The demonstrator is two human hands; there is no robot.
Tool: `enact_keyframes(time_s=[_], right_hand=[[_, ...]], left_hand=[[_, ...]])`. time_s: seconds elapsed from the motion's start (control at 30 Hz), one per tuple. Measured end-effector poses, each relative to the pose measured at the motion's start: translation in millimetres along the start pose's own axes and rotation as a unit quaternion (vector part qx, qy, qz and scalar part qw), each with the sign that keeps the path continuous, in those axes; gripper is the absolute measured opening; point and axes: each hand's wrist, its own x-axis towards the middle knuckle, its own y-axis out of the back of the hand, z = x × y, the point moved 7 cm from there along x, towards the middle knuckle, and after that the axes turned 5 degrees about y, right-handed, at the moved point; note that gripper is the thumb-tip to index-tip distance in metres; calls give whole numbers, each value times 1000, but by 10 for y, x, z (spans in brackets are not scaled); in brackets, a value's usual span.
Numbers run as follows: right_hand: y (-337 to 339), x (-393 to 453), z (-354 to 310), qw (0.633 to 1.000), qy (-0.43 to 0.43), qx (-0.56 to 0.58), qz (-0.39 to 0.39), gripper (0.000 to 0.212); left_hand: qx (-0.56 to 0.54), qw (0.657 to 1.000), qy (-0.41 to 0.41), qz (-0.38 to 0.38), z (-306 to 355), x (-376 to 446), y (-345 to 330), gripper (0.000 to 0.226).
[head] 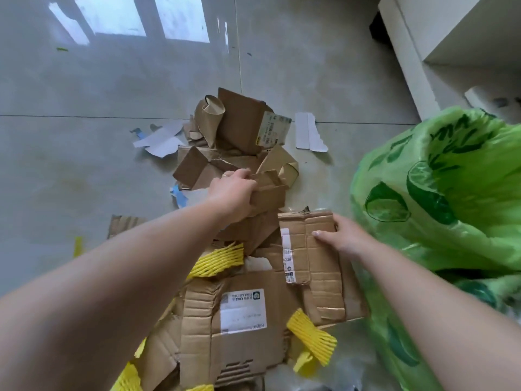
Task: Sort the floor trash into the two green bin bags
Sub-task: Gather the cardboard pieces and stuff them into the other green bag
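Observation:
A heap of torn brown cardboard lies on the grey tiled floor in front of me. My left hand (232, 193) is closed on a folded cardboard scrap (269, 194) in the middle of the heap. My right hand (342, 235) grips the right edge of a flattened cardboard piece (310, 244) with a white label strip. A green bin bag (439, 193) printed with dark leaves stands open at the right, just beside my right hand. Only one bag is clearly seen. Yellow foam net sleeves (217, 259) lie among the cardboard.
A large flattened box with a white label (239, 320) lies nearest me. White paper scraps (160, 139) and a white card strip (308, 132) lie further out, with blue bits (179, 194). A white cabinet (417, 60) stands at the top right.

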Motion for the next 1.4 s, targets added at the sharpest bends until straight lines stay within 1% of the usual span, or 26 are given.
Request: enact_keyframes(time_s=[0.07,0.17,0.27,0.37,0.43,0.47,0.57,0.6,0.63,0.67,0.7,0.73,0.77,0.83,0.9,0.97,1.03,1.1,1.2,1.33,1.4], right_hand=[[-34,60,8,1000,17,-13,6,37],[-60,85,30,999,27,-18,15,35],[-54,76,67,999,23,0,37,33],[-68,14,37,998,23,22,50,34],[-20,-45,-34,997,29,26,65,34],[31,-74,-83,996,34,31,77,34],[266,-187,-276,987,60,63,137,32],[350,-219,-330,980,64,92,161,31],[426,-254,-388,972,66,131,186,32],[485,-273,-423,960,62,180,207,33],[521,-285,-457,944,57,240,221,33],[524,-272,-476,923,48,307,226,33],[486,-246,-495,900,35,375,218,32],[315,-168,-520,860,1,477,182,30],[72,-115,-533,836,-33,530,140,19],[-210,-86,-540,819,-63,561,99,14],[-479,-78,-521,808,-93,579,66,17],[-701,-64,-496,797,-119,591,45,25],[-876,-9,-485,791,-132,596,46,40],[-931,88,-468,789,-135,599,41,41],[-961,121,-455,787,-137,600,34,40]], left_hand=[[-7,999,-6,37,16,12,3,38],[-57,995,-9,78,-9,28,71,38],[-126,986,7,111,-45,24,193,37],[-217,967,38,126,-143,-55,331,29],[-280,948,69,133,-288,-120,426,31],[-308,938,85,134,-383,-146,470,37],[-381,902,133,149,-706,-243,621,68],[-409,888,149,152,-811,-282,655,72],[-441,870,162,148,-907,-313,666,68],[-474,853,171,135,-988,-343,652,56],[-504,836,182,119,-1057,-376,623,43],[-528,821,192,103,-1113,-408,586,35],[-545,810,198,88,-1156,-436,545,33],[-556,803,204,64,-1205,-474,459,39],[-557,804,202,45,-1214,-475,369,43],[-554,805,206,47,-1228,-467,302,40],[-538,811,222,56,-1272,-436,228,33],[-522,817,239,56,-1292,-421,156,28],[-526,814,243,50,-1290,-398,41,34],[-533,805,251,67,-1310,-392,-10,34],[-552,796,244,55,-1294,-391,-23,35]])
